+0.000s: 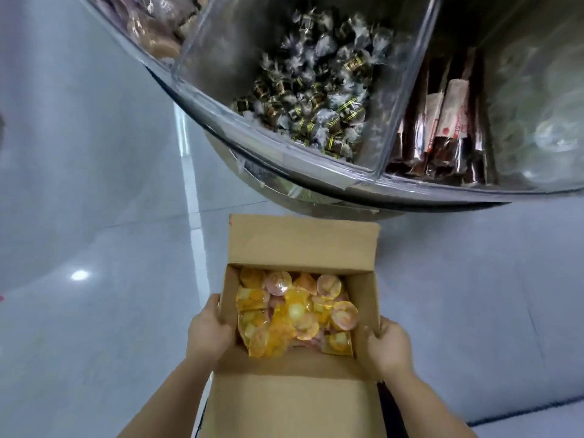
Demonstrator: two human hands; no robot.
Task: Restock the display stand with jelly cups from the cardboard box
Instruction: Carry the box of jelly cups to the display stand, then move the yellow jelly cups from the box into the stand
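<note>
An open cardboard box (pixel 303 245) sits low in the middle of the view, its flaps folded out. Inside lie several yellow and pink jelly cups (pixel 297 314), heaped together. My left hand (pixel 208 333) grips the box's left wall, thumb over the rim. My right hand (pixel 387 346) grips the right wall the same way. Above the box curves the round display stand (pixel 316 181), with clear dividers forming compartments. The far-right compartment (pixel 537 99) holds faint clear cups.
Black-and-gold wrapped candies (pixel 316 99) fill the stand's middle compartment. Brown stick packs (pixel 442 128) stand in the one to its right, and brownish snacks (pixel 158 30) fill the top-left one. Glossy pale floor tiles (pixel 94 216) surround the box.
</note>
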